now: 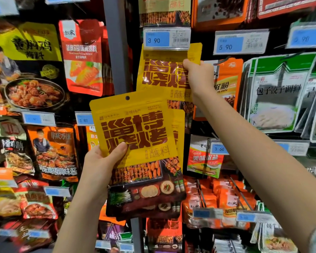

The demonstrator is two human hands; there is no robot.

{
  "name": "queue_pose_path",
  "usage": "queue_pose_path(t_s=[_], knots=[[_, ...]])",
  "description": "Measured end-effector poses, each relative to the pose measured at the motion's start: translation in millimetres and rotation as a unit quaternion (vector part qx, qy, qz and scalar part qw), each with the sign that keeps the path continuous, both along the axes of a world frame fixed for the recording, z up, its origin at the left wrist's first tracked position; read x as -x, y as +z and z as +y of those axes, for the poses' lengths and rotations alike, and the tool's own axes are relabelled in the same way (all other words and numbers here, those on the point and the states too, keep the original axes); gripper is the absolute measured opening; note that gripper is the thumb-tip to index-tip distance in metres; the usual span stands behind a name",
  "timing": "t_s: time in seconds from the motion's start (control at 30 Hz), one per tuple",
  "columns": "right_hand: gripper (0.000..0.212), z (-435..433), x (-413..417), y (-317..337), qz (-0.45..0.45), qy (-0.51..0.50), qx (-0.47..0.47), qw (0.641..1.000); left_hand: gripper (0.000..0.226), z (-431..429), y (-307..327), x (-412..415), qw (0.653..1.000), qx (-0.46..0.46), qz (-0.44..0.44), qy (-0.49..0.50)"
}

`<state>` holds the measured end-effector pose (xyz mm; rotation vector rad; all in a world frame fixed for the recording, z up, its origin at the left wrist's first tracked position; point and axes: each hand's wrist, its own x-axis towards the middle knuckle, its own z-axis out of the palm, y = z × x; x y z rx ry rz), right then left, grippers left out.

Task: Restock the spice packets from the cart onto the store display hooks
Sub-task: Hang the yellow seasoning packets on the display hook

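Spice packets [140,136], yellow pouches with dark red lettering and a picture of grilled skewers, sit as a small stack in the middle of the frame. The left hand [100,161] grips them at their lower left edge, thumb laid across the front pouch and fingers behind. A round punched hole shows at the top of the front pouch, and the edge of another pouch peeks out behind it on the right. Higher and to the right, the right hand [199,77] pinches a single yellow packet [162,75] by its right edge and holds it upright against the display. Its top edge is overlapped by a price tag [165,39] reading 3 90, so I cannot tell whether it hangs on a hook. A grey upright post [117,52] runs down the display just left of this packet. Red pouches [82,57] hang in the upper left of the frame, and green-and-white pouches [277,92] hang at the right beneath a second tag [239,44] marked 5 90.
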<state>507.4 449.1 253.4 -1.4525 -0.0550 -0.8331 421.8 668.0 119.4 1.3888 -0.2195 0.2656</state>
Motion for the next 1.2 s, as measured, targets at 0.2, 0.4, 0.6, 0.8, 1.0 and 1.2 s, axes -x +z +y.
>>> queue_pose_path(t_s=[0.2,0.4,0.6,0.8,1.0,1.2], knots=[[0.03,-5.1,-6.2,-6.7,0.014,-0.007,0.02,1.0,0.009,1.9,0.8,0.5,1.0,0.001,-0.002,0.0],[0.034,-5.5,-19.5,-10.5,0.002,-0.049,0.038,0.998,0.01,3.6,0.3,2.1,1.0,-0.005,-0.001,0.006],[0.028,-11.2,-51.5,-15.0,0.124,-0.159,0.159,0.966,0.01,6.5,3.5,2.2,1.0,0.002,-0.003,0.003],[0.042,-8.8,-8.5,-44.6,0.074,-0.136,0.258,0.954,0.008,2.6,8.7,0.8,1.0,0.015,-0.014,-0.004],[0.027,3.3,93.4,-90.6,0.124,0.287,0.099,0.945,0.01,-8.6,14.1,0.0,0.998,0.054,-0.012,-0.008],[0.022,-8.8,101.7,-102.1,0.144,0.291,0.047,0.945,0.025,-22.4,15.3,4.9,0.998,0.066,-0.001,-0.017]])
